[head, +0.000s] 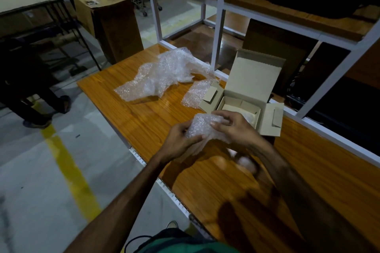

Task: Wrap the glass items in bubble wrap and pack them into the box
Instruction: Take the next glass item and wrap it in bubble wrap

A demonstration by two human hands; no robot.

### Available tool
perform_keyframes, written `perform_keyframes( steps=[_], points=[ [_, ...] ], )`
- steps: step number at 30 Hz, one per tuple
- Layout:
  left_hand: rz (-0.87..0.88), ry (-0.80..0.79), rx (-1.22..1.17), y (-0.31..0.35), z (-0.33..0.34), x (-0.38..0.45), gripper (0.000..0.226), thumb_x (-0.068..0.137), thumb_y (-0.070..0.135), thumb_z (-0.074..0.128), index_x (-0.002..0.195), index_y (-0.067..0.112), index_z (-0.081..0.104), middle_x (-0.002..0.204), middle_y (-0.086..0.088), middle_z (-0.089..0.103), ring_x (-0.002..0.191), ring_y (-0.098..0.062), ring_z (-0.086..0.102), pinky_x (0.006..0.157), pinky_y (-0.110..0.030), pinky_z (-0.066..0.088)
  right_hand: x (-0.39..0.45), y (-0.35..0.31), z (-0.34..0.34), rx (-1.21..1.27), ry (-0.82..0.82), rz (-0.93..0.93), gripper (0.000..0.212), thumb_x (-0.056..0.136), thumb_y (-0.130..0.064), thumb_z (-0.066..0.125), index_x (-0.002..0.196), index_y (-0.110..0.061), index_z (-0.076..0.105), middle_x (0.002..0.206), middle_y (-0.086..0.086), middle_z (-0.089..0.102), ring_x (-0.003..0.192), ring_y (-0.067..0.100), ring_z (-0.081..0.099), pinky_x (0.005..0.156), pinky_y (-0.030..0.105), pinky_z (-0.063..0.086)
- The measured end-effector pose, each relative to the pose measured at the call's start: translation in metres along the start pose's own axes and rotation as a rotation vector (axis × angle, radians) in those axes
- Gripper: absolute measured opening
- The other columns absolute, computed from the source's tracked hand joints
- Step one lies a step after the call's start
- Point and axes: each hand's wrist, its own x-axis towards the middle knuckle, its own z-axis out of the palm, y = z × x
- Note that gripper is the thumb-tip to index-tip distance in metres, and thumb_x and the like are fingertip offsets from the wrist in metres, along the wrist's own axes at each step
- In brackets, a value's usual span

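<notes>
Wooden table (144,117) carries a big loose heap of bubble wrap (164,72) at the back, and the open cardboard box (253,96) sits to the right. Both hands are up just in front of the box: left hand (181,139) and right hand (234,127) each have a curled grip round a wrapped bundle (202,126). The glass inside is hidden. Looks like wrapping's nearly done; next is tucking the loose end and lowering it gently into the box.

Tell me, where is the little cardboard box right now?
In the head view, the open cardboard box sits on the wooden table, right of centre, just beyond the right hand and beside a small bubble wrap piece.
</notes>
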Motion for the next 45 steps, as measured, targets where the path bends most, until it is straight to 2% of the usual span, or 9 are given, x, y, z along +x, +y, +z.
perform_keyframes(
  steps=[8, 11, 18, 23, 27, 31, 37, 42, 45],
  points=[
    [0.009, -0.005, -0.032, 0.008, 0.001, -0.002, 0.038, 0.098, 0.021, 0.073, 0.134, 0.010, 0.068, 0.119, -0.003, 0.077, 0.101, -0.021, 0.077, 0.079, -0.035, 0.064, -0.007, 0.009, -0.001, 0.226, -0.097, 0.023, 0.064, 0.087, 0.022, 0.046, 0.132, -0.014, 0.074, 0.129, 0.004, 0.075, 0.123, 0.025, 0.069, 0.103, 0.048, 0.058],
    [0.010, -0.037, -0.009, 0.007, -0.001, -0.001, 0.039, 0.099, 0.019, 0.072, 0.136, 0.009, 0.066, 0.119, -0.007, 0.076, 0.099, -0.026, 0.077, 0.079, -0.048, 0.066, -0.007, 0.012, 0.002, 0.098, -0.102, -0.059, 0.046, 0.097, 0.005, 0.064, 0.139, -0.014, 0.068, 0.128, 0.001, 0.075, 0.120, 0.018, 0.071, 0.100, 0.039, 0.060],
    [0.022, -0.066, -0.025, 0.005, -0.002, -0.004, 0.038, 0.098, 0.016, 0.069, 0.135, 0.006, 0.066, 0.116, -0.004, 0.075, 0.101, -0.022, 0.075, 0.078, -0.032, 0.060, -0.001, 0.020, 0.010, -0.233, -0.038, -0.096, 0.031, 0.108, -0.027, 0.059, 0.137, -0.021, 0.068, 0.122, -0.002, 0.073, 0.095, 0.009, 0.070, 0.081, 0.039, 0.062],
    [-0.007, -0.076, -0.016, 0.000, -0.003, -0.004, 0.035, 0.099, 0.009, 0.072, 0.133, 0.008, 0.068, 0.117, -0.004, 0.075, 0.106, -0.021, 0.074, 0.082, -0.033, 0.060, -0.001, 0.017, 0.014, -0.202, -0.101, -0.034, 0.029, 0.113, -0.039, 0.044, 0.099, -0.034, 0.069, 0.077, 0.004, 0.061, 0.067, 0.020, 0.057, 0.064, 0.044, 0.048],
    [-0.006, -0.091, -0.001, -0.001, -0.005, -0.005, 0.041, 0.096, 0.010, 0.074, 0.136, 0.009, 0.066, 0.120, -0.005, 0.075, 0.107, -0.023, 0.074, 0.083, -0.039, 0.062, 0.006, 0.010, 0.011, -0.021, -0.120, 0.065, 0.027, 0.108, -0.018, 0.060, 0.093, -0.002, 0.076, 0.081, 0.015, 0.058, 0.069, 0.021, 0.052, 0.067, 0.037, 0.044],
    [0.039, -0.139, 0.006, 0.007, -0.005, -0.003, 0.052, 0.095, 0.010, 0.077, 0.145, 0.010, 0.061, 0.132, -0.003, 0.073, 0.117, -0.023, 0.072, 0.093, -0.044, 0.062, 0.008, 0.004, 0.005, 0.098, -0.047, 0.105, 0.021, 0.095, -0.004, 0.074, 0.090, -0.023, 0.081, 0.098, 0.000, 0.077, 0.085, 0.010, 0.071, 0.078, 0.024, 0.056],
    [0.018, -0.142, -0.004, 0.011, -0.003, -0.002, 0.053, 0.096, 0.015, 0.077, 0.145, 0.009, 0.060, 0.127, -0.006, 0.075, 0.109, -0.023, 0.075, 0.085, -0.038, 0.062, 0.002, 0.002, 0.016, 0.005, 0.200, -0.020, 0.010, 0.093, -0.007, 0.077, 0.087, -0.014, 0.074, 0.089, 0.000, 0.072, 0.082, 0.008, 0.067, 0.075, 0.025, 0.055],
    [0.004, -0.091, -0.037, 0.010, -0.013, -0.002, 0.042, 0.096, 0.013, 0.076, 0.136, 0.008, 0.066, 0.118, -0.007, 0.077, 0.100, -0.027, 0.076, 0.076, -0.039, 0.063, -0.012, -0.003, 0.001, 0.176, -0.035, -0.028, 0.043, 0.095, 0.011, 0.049, 0.117, -0.011, 0.079, 0.119, -0.004, 0.077, 0.115, 0.007, 0.068, 0.097, 0.028, 0.056],
    [0.005, -0.084, -0.068, 0.013, -0.017, -0.004, 0.046, 0.097, 0.011, 0.074, 0.141, 0.008, 0.064, 0.124, -0.006, 0.076, 0.109, -0.027, 0.075, 0.083, -0.039, 0.064, -0.022, 0.000, -0.001, 0.088, -0.055, -0.110, 0.044, 0.097, 0.013, 0.054, 0.125, -0.011, 0.077, 0.125, -0.008, 0.074, 0.116, -0.004, 0.065, 0.092, 0.016, 0.055]
  ],
)
